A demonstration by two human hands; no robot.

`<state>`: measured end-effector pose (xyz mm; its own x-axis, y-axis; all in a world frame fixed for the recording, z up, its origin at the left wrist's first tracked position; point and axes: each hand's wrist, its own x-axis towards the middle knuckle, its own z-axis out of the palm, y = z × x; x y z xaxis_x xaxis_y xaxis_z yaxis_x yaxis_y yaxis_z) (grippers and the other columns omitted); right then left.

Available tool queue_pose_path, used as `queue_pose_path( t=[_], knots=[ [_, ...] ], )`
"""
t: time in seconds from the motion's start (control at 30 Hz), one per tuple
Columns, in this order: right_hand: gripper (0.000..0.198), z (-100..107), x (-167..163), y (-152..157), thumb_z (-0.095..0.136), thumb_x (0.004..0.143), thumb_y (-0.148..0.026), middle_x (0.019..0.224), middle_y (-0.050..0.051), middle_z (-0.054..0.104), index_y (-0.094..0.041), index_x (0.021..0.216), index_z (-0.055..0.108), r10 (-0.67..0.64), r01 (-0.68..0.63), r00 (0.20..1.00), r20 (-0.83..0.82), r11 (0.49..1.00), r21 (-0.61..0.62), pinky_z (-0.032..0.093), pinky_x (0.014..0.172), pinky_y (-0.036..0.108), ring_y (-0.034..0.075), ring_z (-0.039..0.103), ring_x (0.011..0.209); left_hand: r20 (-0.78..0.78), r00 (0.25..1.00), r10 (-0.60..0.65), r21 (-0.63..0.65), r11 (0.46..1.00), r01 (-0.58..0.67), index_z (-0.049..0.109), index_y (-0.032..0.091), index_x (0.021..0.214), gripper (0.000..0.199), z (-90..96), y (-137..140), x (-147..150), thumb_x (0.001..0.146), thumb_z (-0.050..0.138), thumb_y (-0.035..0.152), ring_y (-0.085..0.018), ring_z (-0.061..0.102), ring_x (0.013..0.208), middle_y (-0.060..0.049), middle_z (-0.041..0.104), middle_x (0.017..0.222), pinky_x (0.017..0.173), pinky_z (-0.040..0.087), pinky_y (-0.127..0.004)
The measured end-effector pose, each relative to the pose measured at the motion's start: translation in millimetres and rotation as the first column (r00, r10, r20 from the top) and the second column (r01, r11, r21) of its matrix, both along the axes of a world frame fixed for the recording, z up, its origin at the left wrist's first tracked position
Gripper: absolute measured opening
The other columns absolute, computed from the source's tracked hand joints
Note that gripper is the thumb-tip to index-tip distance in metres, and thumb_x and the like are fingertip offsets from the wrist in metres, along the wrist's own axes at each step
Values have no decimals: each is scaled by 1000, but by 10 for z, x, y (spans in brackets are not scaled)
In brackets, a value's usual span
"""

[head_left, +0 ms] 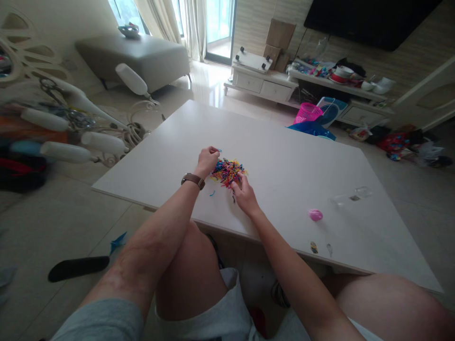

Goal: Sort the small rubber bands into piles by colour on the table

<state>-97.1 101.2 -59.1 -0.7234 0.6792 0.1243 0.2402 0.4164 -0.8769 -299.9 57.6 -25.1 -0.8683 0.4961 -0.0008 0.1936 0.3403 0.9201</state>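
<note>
Head view: a heap of small multicoloured strands lies on the white table, its long axis running roughly side to side, only a little longer than deep. Single strands in it point every way; a few dark ones at its near edge trail toward the person. A loose blue strand lies apart, just on the near side of the heap, slanting with its far end to the right.

At the heap's far left edge, the left hand has thumb and fingertips drawn together in a narrow pinch, a small blue piece showing at the tips. The right hand touches the heap's near right edge with thumb and fingertips; whether they grip a strand, I cannot tell. Well to the right of the heap are a pink object and, farther out, a clear container.
</note>
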Motion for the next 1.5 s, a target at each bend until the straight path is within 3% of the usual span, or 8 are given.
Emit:
queue_pose_path(
  t=[0.13, 0.3, 0.47, 0.8, 1.03, 1.27, 1.43, 1.5],
  knots=[
    [29, 134, 61, 129, 50, 93, -36, 126, 12, 71, -22, 116, 60, -129, 124, 956, -265, 992, -34, 53, 102, 41, 24, 67, 116, 11, 1000, 14, -11, 1000, -14, 74, 14, 94, 22, 27, -29, 3, 79, 58, 17, -19, 66, 85, -10, 75, 95, 75, 48, -29],
    [14, 180, 548, 514, 60, 82, -33, 81, 6, 72, -20, 81, 67, -70, 57, 994, 85, 987, 151, 50, 68, 33, 19, 62, 69, 32, 999, 29, -6, 1000, -29, 74, 15, 92, 20, 49, -38, 11, 78, 59, 17, -20, 66, 86, -9, 76, 96, 76, 49, -29],
    [12, 167, 609, 635, 71, 79, -30, 69, 0, 68, -20, 73, 73, 320, -379, 894, 313, 914, 148, 39, 61, 27, 14, 55, 63, 38, 999, 10, 18, 1000, -11, 74, 15, 91, 20, 15, -1, -3, 79, 59, 16, -20, 67, 87, -10, 75, 99, 78, 50, -29],
    [19, 347, -42, 468, 68, 85, -31, 65, 0, 66, -20, 70, 68, 288, -296, 955, 70, 925, 240, 39, 61, 28, 14, 56, 61, 20, 1000, 14, 6, 1000, -15, 75, 15, 93, 22, -20, 13, -31, 77, 60, 17, -20, 67, 88, -10, 76, 98, 80, 51, -30],
    [17, 396, 265, 423, 63, 85, -31, 69, 1, 72, -20, 79, 74, 640, -596, 732, 231, 767, -237, 49, 62, 28, 17, 65, 64, 19, 1000, -8, 19, 1000, 7, 75, 14, 91, 21, -56, 47, -36, 78, 59, 17, -20, 67, 87, -10, 76, 97, 80, 51, -31],
    [21, 414, -40, 273, 63, 89, -35, 77, 4, 74, -20, 76, 70, 440, -438, 898, -9, 892, -114, 55, 71, 30, 17, 67, 73, 14, 1000, 12, 17, 1000, -13, 76, 14, 92, 22, -47, -7, -41, 79, 59, 19, -20, 67, 89, -10, 76, 96, 82, 51, -30],
    [30, 281, -146, 28, 63, 93, -47, 90, 8, 75, -19, 85, 67, 660, -598, 751, -7, 676, -430, 59, 77, 34, 19, 71, 79, -7, 1000, 15, 30, 999, -15, 75, 15, 91, 22, -80, -35, -74, 79, 58, 21, -21, 68, 89, -10, 76, 95, 80, 50, -30],
    [28, 230, -214, -53, 62, 93, -46, 99, 9, 76, -19, 91, 68, 657, -608, 754, -18, 686, -400, 59, 84, 36, 20, 72, 88, -9, 1000, 16, 33, 999, -15, 75, 15, 92, 22, -83, -35, -81, 80, 58, 21, -21, 68, 89, -10, 76, 95, 80, 50, -30]
  ],
)
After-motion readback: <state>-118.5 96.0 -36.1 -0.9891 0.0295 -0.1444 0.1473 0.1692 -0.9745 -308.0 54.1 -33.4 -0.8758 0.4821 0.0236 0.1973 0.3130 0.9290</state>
